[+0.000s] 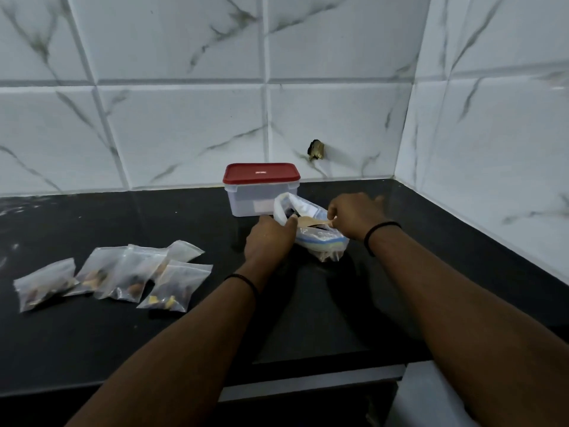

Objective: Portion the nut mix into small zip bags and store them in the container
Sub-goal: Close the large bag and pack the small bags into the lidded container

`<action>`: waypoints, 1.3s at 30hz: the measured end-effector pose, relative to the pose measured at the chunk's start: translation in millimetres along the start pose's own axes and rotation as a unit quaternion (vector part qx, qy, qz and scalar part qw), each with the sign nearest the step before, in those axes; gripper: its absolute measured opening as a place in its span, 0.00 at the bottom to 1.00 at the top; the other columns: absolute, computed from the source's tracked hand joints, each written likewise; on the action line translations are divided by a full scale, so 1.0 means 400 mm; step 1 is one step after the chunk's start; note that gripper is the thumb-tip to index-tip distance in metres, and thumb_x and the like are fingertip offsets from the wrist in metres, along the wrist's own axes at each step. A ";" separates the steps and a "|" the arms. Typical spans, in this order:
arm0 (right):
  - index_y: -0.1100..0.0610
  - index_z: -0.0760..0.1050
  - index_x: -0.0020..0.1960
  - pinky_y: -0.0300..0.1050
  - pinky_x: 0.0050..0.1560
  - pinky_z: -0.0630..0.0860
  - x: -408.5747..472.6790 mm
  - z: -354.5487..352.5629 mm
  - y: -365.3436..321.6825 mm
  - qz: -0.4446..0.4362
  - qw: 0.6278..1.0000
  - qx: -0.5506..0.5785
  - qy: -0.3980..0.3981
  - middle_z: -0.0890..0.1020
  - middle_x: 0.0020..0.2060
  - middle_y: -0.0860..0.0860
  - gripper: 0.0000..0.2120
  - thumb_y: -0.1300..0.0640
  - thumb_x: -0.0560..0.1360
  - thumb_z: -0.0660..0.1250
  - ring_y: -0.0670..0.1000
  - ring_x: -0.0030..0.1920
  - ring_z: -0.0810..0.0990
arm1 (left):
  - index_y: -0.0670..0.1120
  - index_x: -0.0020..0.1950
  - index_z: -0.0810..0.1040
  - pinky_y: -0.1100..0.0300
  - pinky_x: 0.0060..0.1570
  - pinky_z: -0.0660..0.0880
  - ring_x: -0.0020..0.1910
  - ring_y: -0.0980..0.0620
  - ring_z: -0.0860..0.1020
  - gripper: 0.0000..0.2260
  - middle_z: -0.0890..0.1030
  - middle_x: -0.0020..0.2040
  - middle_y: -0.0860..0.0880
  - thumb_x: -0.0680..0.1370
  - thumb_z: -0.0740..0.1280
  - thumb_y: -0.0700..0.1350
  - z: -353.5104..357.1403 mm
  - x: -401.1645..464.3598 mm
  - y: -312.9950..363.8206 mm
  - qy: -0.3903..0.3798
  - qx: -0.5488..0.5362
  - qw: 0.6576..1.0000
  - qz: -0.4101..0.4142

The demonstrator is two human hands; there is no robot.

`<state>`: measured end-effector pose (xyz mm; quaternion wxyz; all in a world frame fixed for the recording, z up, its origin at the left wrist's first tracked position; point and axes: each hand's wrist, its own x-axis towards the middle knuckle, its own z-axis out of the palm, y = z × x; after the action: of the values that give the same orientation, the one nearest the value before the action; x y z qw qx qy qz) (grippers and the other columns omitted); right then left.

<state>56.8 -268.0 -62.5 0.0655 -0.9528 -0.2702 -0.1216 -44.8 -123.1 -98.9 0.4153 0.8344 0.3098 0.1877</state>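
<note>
A large clear plastic bag of nut mix [311,238] lies on the black counter [154,328] in front of a clear container with a red lid [261,189], which is closed. My left hand [269,238] grips the bag's left side. My right hand [354,215] pinches a wooden spoon [312,224] whose bowl sits at the bag's open mouth. Several small zip bags holding nuts [123,275] lie in a loose row at the left of the counter.
White marble-look tiled walls close the counter at the back and at the right, forming a corner. A small dark fitting [316,149] sticks out of the back wall. The counter's front edge [308,372] runs below my forearms.
</note>
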 end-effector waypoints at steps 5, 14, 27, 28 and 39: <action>0.51 0.82 0.45 0.60 0.64 0.70 0.016 0.002 0.023 0.049 0.993 0.102 -0.019 0.84 0.49 0.49 0.02 0.54 0.72 0.72 0.55 0.53 0.80 | 0.45 0.52 0.80 0.56 0.38 0.78 0.40 0.50 0.83 0.15 0.83 0.44 0.48 0.78 0.66 0.56 0.011 0.035 0.014 -0.023 -0.006 0.999 -0.032; 0.57 0.84 0.43 0.50 0.48 0.81 0.024 -0.005 0.077 0.117 0.957 0.244 0.102 0.85 0.41 0.53 0.10 0.59 0.74 0.63 0.55 0.45 0.83 | 0.42 0.46 0.79 0.56 0.33 0.77 0.34 0.48 0.82 0.10 0.85 0.40 0.45 0.77 0.67 0.49 0.005 0.051 0.006 -0.043 -0.072 0.995 -0.052; 0.57 0.77 0.39 0.47 0.48 0.75 0.061 0.094 0.074 0.154 0.968 0.183 0.079 0.83 0.42 0.57 0.17 0.46 0.79 0.62 0.61 0.49 0.82 | 0.43 0.62 0.73 0.55 0.33 0.75 0.43 0.46 0.80 0.14 0.80 0.49 0.42 0.80 0.61 0.49 0.009 0.059 0.021 -0.051 -0.148 0.986 -0.065; 0.57 0.75 0.37 0.47 0.45 0.73 0.055 0.084 0.071 0.154 0.966 0.194 0.077 0.81 0.39 0.55 0.21 0.43 0.79 0.61 0.61 0.46 0.81 | 0.44 0.62 0.72 0.54 0.34 0.75 0.43 0.45 0.80 0.14 0.79 0.49 0.42 0.80 0.60 0.49 0.008 0.059 0.022 -0.052 -0.147 0.986 -0.064; 0.61 0.75 0.42 0.41 0.28 0.69 -0.006 0.030 -0.019 0.192 0.801 0.563 -0.066 0.73 0.31 0.55 0.05 0.60 0.73 0.68 0.51 0.27 0.71 | 0.42 0.67 0.71 0.51 0.38 0.79 0.52 0.41 0.80 0.15 0.78 0.58 0.39 0.82 0.63 0.47 -0.010 0.045 0.045 -0.103 -0.283 0.948 -0.098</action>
<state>53.2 -260.6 -74.2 0.5947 -0.7862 -0.1068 0.1300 -27.5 -117.0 -81.0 0.6806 0.6627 0.2797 0.1392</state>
